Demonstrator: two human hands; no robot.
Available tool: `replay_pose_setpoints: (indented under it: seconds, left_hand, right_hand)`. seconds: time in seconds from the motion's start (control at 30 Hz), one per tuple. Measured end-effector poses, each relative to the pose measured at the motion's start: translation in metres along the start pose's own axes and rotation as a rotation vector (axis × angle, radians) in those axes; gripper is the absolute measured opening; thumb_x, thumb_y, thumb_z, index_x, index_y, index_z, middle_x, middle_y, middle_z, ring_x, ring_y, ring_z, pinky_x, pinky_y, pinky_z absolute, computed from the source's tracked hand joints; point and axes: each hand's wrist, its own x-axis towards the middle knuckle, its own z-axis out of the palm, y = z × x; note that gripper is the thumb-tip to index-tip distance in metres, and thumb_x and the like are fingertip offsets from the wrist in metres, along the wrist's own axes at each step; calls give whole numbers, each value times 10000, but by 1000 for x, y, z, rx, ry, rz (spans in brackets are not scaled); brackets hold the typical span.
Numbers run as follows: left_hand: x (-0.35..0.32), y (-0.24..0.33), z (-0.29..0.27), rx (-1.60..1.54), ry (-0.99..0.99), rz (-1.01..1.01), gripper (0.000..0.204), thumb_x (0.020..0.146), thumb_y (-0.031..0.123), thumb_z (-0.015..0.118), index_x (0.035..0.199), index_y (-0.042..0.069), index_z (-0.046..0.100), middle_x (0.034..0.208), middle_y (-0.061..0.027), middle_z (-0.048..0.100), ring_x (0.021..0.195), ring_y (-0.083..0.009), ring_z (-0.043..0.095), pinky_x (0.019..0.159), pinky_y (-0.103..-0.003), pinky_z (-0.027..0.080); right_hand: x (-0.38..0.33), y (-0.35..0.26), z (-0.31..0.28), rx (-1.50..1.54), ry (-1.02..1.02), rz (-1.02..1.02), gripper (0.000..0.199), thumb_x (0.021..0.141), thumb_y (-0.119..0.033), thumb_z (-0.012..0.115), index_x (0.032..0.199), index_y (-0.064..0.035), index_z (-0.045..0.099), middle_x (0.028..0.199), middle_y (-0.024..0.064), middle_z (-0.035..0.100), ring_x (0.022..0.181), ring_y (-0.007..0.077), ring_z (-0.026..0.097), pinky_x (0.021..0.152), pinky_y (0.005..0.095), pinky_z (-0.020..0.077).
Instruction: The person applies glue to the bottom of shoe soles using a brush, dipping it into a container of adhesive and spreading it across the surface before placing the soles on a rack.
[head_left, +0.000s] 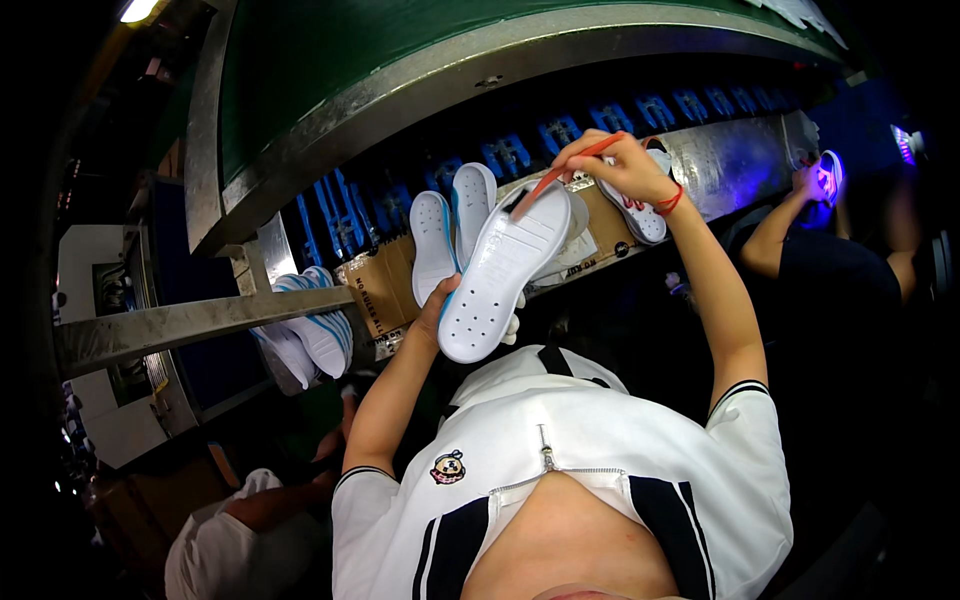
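Note:
My left hand (437,305) grips the edge of a white shoe sole (505,275), tilted up in front of me with its inner face showing, small holes at the near end. In my right hand (628,168) is a brush with a red handle (590,150); its dark bristles (520,205) are at the far end of the sole and appear to touch it. Two more white soles with blue edges, a left one (432,250) and a right one (473,205), lean just behind. Below my right wrist lies a white shoe with pinkish-red details (640,215).
Brown cardboard (380,285) lines the metal ledge. Several blue holders (560,130) stand in a row behind it. A metal frame bar (200,328) crosses at left, beside stacked blue-striped soles (315,330). Co-workers sit at right (820,245) and lower left (250,530).

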Motion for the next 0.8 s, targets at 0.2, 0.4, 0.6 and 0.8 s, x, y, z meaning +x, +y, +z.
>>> replay_pose_setpoints:
  seconds: [0.2, 0.4, 0.6, 0.8]
  left_hand:
    - [7, -13, 1, 310, 182, 210, 834, 755, 527, 567, 1307, -52, 332, 1132, -224, 525, 921, -345, 610, 777, -460, 537]
    - [16, -15, -6, 432, 358, 384, 758, 790, 507, 535, 1307, -12, 345, 1152, -169, 544, 999, -247, 596, 838, -357, 512]
    - [15, -8, -12, 471, 423, 455, 739, 801, 502, 533, 1319, 12, 339, 1161, -144, 543, 1036, -223, 575, 874, -334, 482]
    - [11, -13, -1, 449, 261, 292, 790, 781, 547, 505, 1300, -29, 353, 1109, -204, 540, 932, -303, 615, 771, -418, 546]
  right_hand:
    - [-32, 10, 17, -211, 428, -49, 153, 860, -127, 569, 910, -36, 681, 755, 20, 663, 647, 135, 555, 591, 245, 425]
    - [-56, 2, 62, 107, 444, 72, 165, 883, -113, 542, 939, -15, 663, 747, 52, 659, 611, 120, 557, 559, 241, 418]
    - [-64, -22, 82, 170, 325, 13, 159, 871, -107, 550, 924, -10, 665, 720, 58, 662, 684, 139, 589, 603, 234, 448]
    - [-53, 6, 69, 647, 376, 307, 258, 902, -150, 493, 952, 55, 639, 744, 71, 662, 647, 65, 547, 591, 181, 395]
